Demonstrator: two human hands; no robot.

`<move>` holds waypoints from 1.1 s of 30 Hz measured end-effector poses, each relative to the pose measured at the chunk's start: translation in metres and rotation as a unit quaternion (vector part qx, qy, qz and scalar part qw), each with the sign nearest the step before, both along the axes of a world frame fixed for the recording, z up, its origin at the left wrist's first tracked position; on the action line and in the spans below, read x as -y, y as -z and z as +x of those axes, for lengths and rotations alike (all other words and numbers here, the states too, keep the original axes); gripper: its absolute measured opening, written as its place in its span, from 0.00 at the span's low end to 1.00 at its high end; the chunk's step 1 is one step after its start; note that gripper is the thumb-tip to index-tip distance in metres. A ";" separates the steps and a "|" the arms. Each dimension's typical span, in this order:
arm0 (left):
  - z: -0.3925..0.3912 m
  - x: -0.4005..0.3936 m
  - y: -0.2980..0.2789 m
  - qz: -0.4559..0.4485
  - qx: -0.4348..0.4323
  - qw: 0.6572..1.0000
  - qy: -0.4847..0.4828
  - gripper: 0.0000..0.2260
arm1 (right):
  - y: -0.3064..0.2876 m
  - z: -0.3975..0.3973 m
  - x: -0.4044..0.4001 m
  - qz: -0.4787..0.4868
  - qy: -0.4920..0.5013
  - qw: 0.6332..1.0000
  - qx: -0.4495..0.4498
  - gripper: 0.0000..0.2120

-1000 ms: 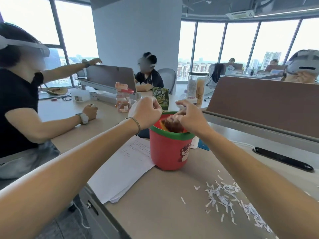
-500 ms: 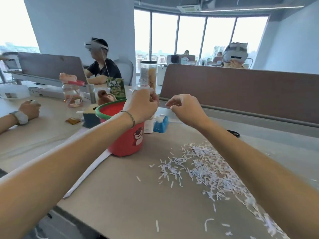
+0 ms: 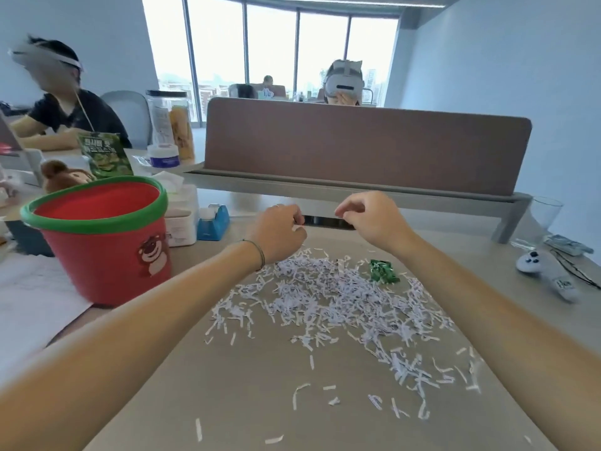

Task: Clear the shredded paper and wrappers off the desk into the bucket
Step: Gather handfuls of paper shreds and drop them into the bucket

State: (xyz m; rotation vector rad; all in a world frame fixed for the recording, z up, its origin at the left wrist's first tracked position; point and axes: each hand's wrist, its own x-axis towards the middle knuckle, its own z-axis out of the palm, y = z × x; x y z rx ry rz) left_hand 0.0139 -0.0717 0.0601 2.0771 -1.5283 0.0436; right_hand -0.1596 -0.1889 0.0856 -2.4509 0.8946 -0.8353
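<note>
Both hands are held above the far edge of the shredded paper (image 3: 328,304), which lies scattered across the middle of the desk (image 3: 260,402), thick at the centre and thinning to loose strips toward the near edge. The left hand (image 3: 279,232) is curled with its fingertips drawn together; a small white scrap seems to be pinched there, though this cannot be told for certain. The fingers of the right hand (image 3: 367,219) are loosely curled and nothing is seen in them. 1 green wrapper (image 3: 383,271) lies at the far right of the heap, touching the shreds. The red bucket (image 3: 100,242), green-rimmed and upright, stands just to the left of the pile. The step in hand is judged to be the gathering of a fresh load: the strips are best raked inward with both hands cupped from opposite sides, so that a compact clump is formed, and the wrapper is best swept in with it. The clump should be squeezed firmly and carried low, since light strips are easily shed. A cartoon bear is printed on the bucket; writing on the green snack packet (image 3: 104,154) behind it is seen but cannot be read.
</note>
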 end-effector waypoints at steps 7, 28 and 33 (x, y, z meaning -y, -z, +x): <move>-0.018 0.019 0.074 0.246 0.049 0.966 0.059 0.34 | 0.031 -0.042 0.022 0.036 0.040 0.999 0.008 0.12; -0.028 0.020 0.110 0.025 0.053 0.996 0.073 0.16 | 0.109 -0.008 0.044 -0.003 0.022 0.990 -0.140 0.15; -0.015 0.019 0.101 -0.030 -0.088 0.996 -0.003 0.21 | 0.125 0.005 0.042 -0.115 0.010 0.962 -0.247 0.21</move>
